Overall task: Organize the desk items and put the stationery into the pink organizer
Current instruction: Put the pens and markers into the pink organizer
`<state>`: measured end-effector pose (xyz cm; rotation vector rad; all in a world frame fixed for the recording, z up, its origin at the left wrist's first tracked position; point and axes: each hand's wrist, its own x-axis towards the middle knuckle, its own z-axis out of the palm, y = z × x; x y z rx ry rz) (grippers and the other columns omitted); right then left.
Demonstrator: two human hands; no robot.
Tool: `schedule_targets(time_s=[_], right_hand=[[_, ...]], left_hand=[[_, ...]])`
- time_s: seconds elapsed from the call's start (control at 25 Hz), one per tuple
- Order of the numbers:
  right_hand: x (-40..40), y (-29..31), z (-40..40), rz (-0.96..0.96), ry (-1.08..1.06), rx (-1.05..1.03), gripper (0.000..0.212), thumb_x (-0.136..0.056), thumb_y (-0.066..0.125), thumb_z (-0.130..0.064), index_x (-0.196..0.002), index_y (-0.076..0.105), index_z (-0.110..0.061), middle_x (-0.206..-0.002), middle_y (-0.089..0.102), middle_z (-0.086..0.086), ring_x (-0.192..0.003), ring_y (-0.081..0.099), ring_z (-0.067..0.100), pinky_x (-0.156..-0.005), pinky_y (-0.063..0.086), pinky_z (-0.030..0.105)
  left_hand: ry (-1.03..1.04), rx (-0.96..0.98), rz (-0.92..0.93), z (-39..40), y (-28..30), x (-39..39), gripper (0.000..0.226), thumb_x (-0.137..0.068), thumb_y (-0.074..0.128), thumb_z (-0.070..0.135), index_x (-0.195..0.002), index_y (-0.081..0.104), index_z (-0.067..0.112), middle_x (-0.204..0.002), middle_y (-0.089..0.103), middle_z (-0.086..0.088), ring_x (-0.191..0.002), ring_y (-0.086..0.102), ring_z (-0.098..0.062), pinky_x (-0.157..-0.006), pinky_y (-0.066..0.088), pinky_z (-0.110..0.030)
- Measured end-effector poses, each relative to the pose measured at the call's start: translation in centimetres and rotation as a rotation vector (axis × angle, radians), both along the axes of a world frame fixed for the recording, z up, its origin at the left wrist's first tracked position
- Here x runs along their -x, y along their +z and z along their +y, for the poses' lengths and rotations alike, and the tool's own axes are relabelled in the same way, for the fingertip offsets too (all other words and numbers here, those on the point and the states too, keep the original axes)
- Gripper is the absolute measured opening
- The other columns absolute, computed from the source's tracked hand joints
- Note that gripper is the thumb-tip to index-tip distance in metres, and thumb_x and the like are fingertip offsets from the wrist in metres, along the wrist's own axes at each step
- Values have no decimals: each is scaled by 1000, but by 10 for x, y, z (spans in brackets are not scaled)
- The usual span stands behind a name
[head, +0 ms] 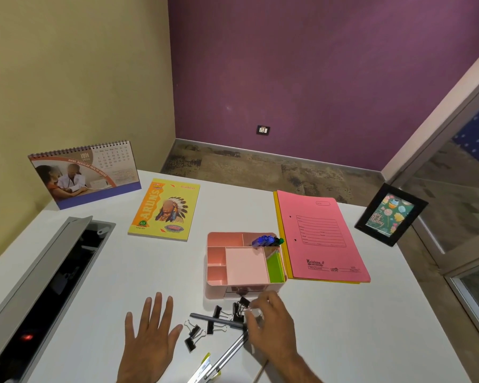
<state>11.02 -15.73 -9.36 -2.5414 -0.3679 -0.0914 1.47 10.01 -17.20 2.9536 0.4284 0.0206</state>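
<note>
Pinching, seemingly, a binder clip [243, 302]: right hand [271, 322].

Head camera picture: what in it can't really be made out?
- What the right hand pinches: its own curled fingers cover it.
- Front of the pink organizer: hidden behind that hand and the binder clips.
- Pens near the bottom edge: their lower ends are cut off by the frame.
- Calendar dates and pink folder form: print too small.
- Desk cable box: inside too dark.

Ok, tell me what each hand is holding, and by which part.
Left hand holds nothing, flat on the desk. Right hand pinches a binder clip; which part cannot be told.
</note>
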Motion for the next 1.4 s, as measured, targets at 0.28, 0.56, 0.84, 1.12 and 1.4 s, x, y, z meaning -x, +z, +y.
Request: schedule_targets(time_s=[0.28, 0.56, 0.84, 1.12, 1.4], right_hand=[[10, -16, 3, 304, -4, 210, 35, -84, 58, -49, -104, 73, -25, -107, 52, -10, -97, 54, 6, -83, 47, 23], [6, -8, 8, 346, 61, 222, 11, -89, 59, -39, -86, 60, -28, -97, 49, -9, -82, 53, 8, -74, 45, 23], [2, 24, -2, 367, -7, -175, 13, -75, 69, -25, -71, 68, -37, -70, 70, -16, -70, 66, 5, -70, 56, 23], [-2, 62, 5, 158, 43, -505, 9, -67, 68, -35, -73, 72, -40, -75, 71, -16, -75, 67, 9, -65, 52, 14], [-7, 69, 0, 223, -86, -740, 18, -74, 81, -11, -90, 75, -18, -84, 74, -2, -80, 70, 18, -67, 59, 29]], left_hand=[[0, 35, -21, 0, 0, -1, 70, -97, 10, 59, -145, 41, 19, -155, 35, -9, -150, -4, -15, -114, 13, -58], [67, 169, 17, -3, 3, 1, 76, -94, 1, 64, -148, 37, 25, -159, 26, 0, -149, -8, -10, -117, -6, -48], [-277, 477, -513, -58, 41, -17, 48, -91, 48, 49, -131, 57, 24, -137, 50, 12, -131, 42, -13, -109, 27, -34], [-399, 421, -670, -98, 82, -50, 22, -93, 57, 39, -111, 69, 30, -103, 66, 17, -94, 60, -9, -85, 39, -27], [-395, 671, -568, -99, 121, -70, 15, -86, 68, 34, -101, 65, 31, -95, 67, 20, -84, 61, 0, -72, 48, -18]])
